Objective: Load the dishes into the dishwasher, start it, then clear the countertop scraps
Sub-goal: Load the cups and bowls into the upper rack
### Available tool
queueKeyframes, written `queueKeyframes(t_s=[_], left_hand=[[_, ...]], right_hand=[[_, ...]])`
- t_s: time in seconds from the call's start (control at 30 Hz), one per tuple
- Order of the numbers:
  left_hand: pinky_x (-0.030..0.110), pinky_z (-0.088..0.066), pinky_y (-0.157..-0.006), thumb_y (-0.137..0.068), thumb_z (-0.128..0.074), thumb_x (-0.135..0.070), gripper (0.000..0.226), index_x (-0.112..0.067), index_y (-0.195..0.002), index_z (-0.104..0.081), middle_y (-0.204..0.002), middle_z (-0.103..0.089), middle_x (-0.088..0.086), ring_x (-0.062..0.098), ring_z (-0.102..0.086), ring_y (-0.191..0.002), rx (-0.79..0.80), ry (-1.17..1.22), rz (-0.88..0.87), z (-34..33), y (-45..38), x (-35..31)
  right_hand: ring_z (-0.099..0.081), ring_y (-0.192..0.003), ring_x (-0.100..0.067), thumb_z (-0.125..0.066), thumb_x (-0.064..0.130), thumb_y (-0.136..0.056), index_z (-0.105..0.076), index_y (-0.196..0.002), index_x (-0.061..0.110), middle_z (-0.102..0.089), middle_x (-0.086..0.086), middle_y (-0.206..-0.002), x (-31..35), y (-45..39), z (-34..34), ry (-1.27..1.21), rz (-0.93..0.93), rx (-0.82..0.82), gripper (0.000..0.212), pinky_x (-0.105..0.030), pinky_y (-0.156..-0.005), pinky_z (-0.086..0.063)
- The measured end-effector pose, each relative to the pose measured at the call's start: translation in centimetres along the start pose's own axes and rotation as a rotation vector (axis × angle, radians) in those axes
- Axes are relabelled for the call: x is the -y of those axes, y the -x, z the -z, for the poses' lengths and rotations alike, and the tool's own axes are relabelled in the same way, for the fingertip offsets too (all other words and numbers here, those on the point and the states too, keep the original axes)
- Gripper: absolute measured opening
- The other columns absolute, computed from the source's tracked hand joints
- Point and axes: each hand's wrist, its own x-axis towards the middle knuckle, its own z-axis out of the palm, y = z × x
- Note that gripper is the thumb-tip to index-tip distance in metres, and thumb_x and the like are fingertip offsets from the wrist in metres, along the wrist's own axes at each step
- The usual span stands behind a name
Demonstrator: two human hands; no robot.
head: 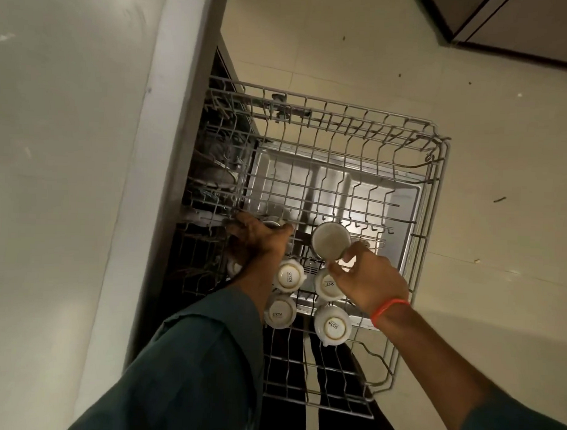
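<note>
Steel cup (pixel 331 240), pinched at its rim by the right hand (pixel 367 275), hangs mouth-up over the pulled-out rack (pixel 435 201), just beyond four upturned white cups (pixel 289 275); if it slips from that light pinch it could knock them. Left hand (pixel 259 238), on the rack's left side, curls over something metallic, barely visible

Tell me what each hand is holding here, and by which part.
The right hand pinches a steel cup by its rim, fingers on the near edge. The left hand reaches over another steel cup on the rack; whether it grips it cannot be told.
</note>
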Motion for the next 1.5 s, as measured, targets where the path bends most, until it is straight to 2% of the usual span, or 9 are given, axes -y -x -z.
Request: queueKeyframes(t_s=[0.2, 0.3, 0.43, 0.63, 0.83, 1.0, 1.13, 1.27, 1.5], left_hand=[[0.063, -0.027, -0.117, -0.073, -0.072, -0.077, 0.123, -0.016, -0.159, -0.009, -0.165, -0.005, 0.018, 0.052, -0.023, -0.145, 0.028, 0.011, 0.037, 0.1, 0.5, -0.3], [0.064, -0.027, -0.115, -0.074, -0.069, -0.078, 0.11, -0.018, -0.153, -0.021, -0.159, -0.014, 0.018, 0.048, -0.028, -0.141, 0.015, 0.085, 0.035, 0.6, 1.5, -0.3], [0.056, -0.027, -0.117, -0.082, -0.071, -0.065, 0.083, -0.026, -0.146, -0.035, -0.159, -0.021, 0.01, 0.039, -0.032, -0.143, -0.064, 0.147, -0.118, 1.6, 4.4, 0.9], [0.053, -0.019, -0.122, -0.095, -0.062, -0.056, 0.075, -0.031, -0.155, -0.025, -0.168, -0.009, 0.005, 0.03, -0.016, -0.155, -0.024, 0.271, -0.247, 4.0, 11.9, 3.5], [0.058, -0.021, -0.121, -0.091, -0.07, -0.048, 0.066, -0.034, -0.147, -0.038, -0.158, -0.028, 0.001, 0.026, -0.036, -0.145, -0.048, 0.38, -0.374, 7.4, 18.8, 6.2], [0.058, -0.037, -0.114, -0.088, -0.069, -0.051, 0.06, -0.043, -0.14, -0.041, -0.153, -0.031, -0.005, 0.022, -0.044, -0.136, -0.073, 0.457, -0.508, 10.4, 24.2, 9.7], [0.045, -0.043, -0.112, -0.084, -0.061, -0.06, 0.059, -0.042, -0.138, -0.042, -0.145, -0.033, -0.01, 0.009, -0.041, -0.132, -0.119, 0.527, -0.612, 12.4, 27.9, 12.5], [0.036, -0.045, -0.11, -0.095, -0.069, -0.035, 0.054, -0.037, -0.142, -0.042, -0.144, -0.033, -0.011, 0.004, -0.04, -0.133, -0.229, 0.57, -0.649, 14.4, 29.7, 15.4], [0.013, -0.042, -0.098, -0.099, -0.061, -0.039, 0.048, -0.041, -0.143, -0.041, -0.145, -0.036, -0.016, -0.011, -0.044, -0.127, -0.388, 0.765, -0.597, 19.1, 31.1, 22.0]], right_hand=[[-0.068, -0.095, -0.022, -0.054, 0.06, -0.091, -0.056, -0.115, 0.032, -0.072, 0.006, -0.095, -0.6, 1.2, -0.5, 0.021, 0.065, 0.018, 0.036, -0.033, -0.077, -0.054], [-0.064, -0.106, -0.024, -0.056, 0.053, -0.092, -0.052, -0.13, 0.032, -0.067, 0.002, -0.113, -0.7, 2.0, -0.4, 0.02, 0.141, -0.024, 0.044, -0.035, -0.08, -0.054], [-0.05, -0.122, -0.028, -0.058, 0.049, -0.091, -0.045, -0.141, 0.026, -0.053, -0.005, -0.134, -0.4, 2.8, 0.4, 0.03, 0.243, -0.119, 0.056, -0.04, -0.091, -0.051], [-0.044, -0.13, -0.032, -0.056, 0.051, -0.093, -0.038, -0.149, 0.026, -0.044, -0.01, -0.146, 0.3, 4.9, 2.4, -0.023, 0.326, -0.196, 0.063, -0.047, -0.099, -0.048], [-0.044, -0.132, -0.03, -0.051, 0.054, -0.094, -0.043, -0.146, 0.024, -0.046, -0.006, -0.145, 0.6, 9.2, 4.2, -0.16, 0.439, -0.252, 0.06, -0.045, -0.106, -0.044], [-0.04, -0.137, -0.024, -0.054, 0.051, -0.098, -0.041, -0.149, 0.023, -0.043, -0.005, -0.149, 0.9, 13.3, 5.4, -0.263, 0.526, -0.278, 0.06, -0.034, -0.11, -0.037], [-0.037, -0.14, -0.015, -0.055, 0.05, -0.099, -0.039, -0.15, 0.026, -0.04, 0.0, -0.152, 2.5, 16.9, 6.4, -0.348, 0.623, -0.29, 0.059, -0.029, -0.112, -0.034], [-0.033, -0.137, -0.003, -0.053, 0.053, -0.098, -0.04, -0.148, 0.034, -0.039, 0.006, -0.153, 5.4, 20.2, 6.8, -0.405, 0.726, -0.249, 0.055, -0.028, -0.112, -0.031], [-0.053, -0.125, -0.008, -0.05, 0.061, -0.095, -0.054, -0.135, 0.034, -0.056, 0.01, -0.134, 13.1, 26.7, 4.8, -0.377, 0.931, -0.08, 0.049, -0.04, -0.104, -0.049]])
